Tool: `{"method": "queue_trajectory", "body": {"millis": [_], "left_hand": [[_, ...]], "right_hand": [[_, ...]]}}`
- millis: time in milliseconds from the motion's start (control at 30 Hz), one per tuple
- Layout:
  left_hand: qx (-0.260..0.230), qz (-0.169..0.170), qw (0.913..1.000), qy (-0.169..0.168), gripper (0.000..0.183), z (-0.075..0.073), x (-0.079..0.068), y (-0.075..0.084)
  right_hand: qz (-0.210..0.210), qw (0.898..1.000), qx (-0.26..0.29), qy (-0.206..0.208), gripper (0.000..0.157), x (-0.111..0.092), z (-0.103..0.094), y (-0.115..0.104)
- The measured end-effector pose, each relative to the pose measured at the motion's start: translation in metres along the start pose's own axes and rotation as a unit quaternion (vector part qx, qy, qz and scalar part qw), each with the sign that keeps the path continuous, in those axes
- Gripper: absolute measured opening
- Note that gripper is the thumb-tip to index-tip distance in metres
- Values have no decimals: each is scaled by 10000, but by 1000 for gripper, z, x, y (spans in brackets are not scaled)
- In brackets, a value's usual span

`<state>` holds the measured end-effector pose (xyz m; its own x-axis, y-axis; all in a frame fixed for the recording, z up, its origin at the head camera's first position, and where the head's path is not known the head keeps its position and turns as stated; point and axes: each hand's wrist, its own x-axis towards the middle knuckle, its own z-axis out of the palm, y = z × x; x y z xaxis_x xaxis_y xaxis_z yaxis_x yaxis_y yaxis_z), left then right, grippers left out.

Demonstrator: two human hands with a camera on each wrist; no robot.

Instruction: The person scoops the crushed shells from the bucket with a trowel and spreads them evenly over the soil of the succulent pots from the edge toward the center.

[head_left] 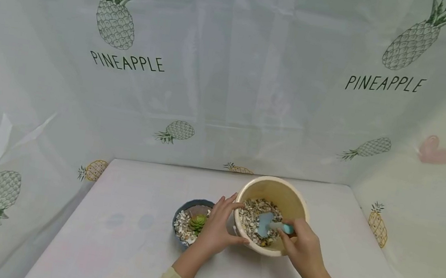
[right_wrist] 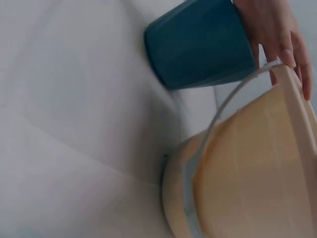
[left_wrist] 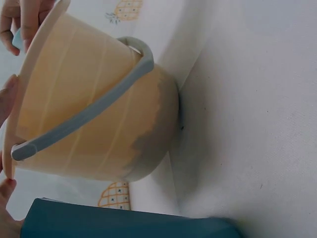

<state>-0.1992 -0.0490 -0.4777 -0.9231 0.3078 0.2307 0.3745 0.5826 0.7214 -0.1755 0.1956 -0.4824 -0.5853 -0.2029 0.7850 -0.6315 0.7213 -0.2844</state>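
Observation:
A cream bucket (head_left: 296,206) stands on the table with mixed pebbles (head_left: 252,215) inside. My left hand (head_left: 215,229) grips its left rim, with fingertips over the edge and the thumb at the near side. Inside the bucket, my right hand (head_left: 307,250) holds a small toy shovel (head_left: 264,224) by its handle, the light-blue blade resting among the pebbles. Grey and curved, the bucket's carrying handle (left_wrist: 94,111) hangs against its outside in the left wrist view. Partly hidden behind my left hand is a blue pot (head_left: 178,214) holding a green succulent (head_left: 197,223) and pale pebbles.
Under the bucket and pot lies a white table cover (head_left: 103,246) with faint coloured spots. A pineapple-printed curtain (head_left: 234,64) closes off the back and both sides. The blue pot (right_wrist: 198,44) stands close to the bucket's left side.

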Motion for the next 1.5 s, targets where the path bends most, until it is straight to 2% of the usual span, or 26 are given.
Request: {"method": "queue_trajectory", "body": {"millis": [100,233,267,367,433,633,767,900,1033,1133,1267,1367,1500], "left_hand": [[15,-32,10000,31,90,0,-1,0],[70,-45,10000,32,90,1,-1,-1],[72,-45,10000,33,89,1,-1,0],[85,-60,9999,39,89,0,-1,-1],[86,-95,9999,55,89,0,-2,-1],[36,-109,9999,127,88,0,-3,-2],[-17,-71,9998,183,87,1,-4,-2],[-34,-105,9998,166,88,1,-5,-2],[-105,-78,9997,211,88,1,-5,-2],[-72,14,9996,282,87,2,-4,-2],[744,230,9963,350,89,7,-3,-4],[1291,356,9897,499,90,10,-2,-5],[1226,382,9900,585,90,11,-3,-3]], "right_hand": [[-114,9999,29,114,47,-2,5,-3],[-241,9995,-25,206,24,-2,5,-7],[-222,9995,-56,216,23,-1,4,-8],[-69,9995,-196,246,42,2,1,-11],[-35,9994,-259,223,48,2,1,-14],[-338,9988,-308,147,45,-5,9,-19],[-404,9986,-37,350,40,-10,15,-19],[-384,9968,489,500,36,-14,22,-18],[-277,9951,894,315,29,-15,24,-19],[-23,9945,1043,43,20,-13,20,-19],[437,9914,1230,14,39,-10,14,-16],[912,9864,1365,-7,38,-6,11,-13],[1750,9738,1441,-153,31,-1,7,-12]]}}
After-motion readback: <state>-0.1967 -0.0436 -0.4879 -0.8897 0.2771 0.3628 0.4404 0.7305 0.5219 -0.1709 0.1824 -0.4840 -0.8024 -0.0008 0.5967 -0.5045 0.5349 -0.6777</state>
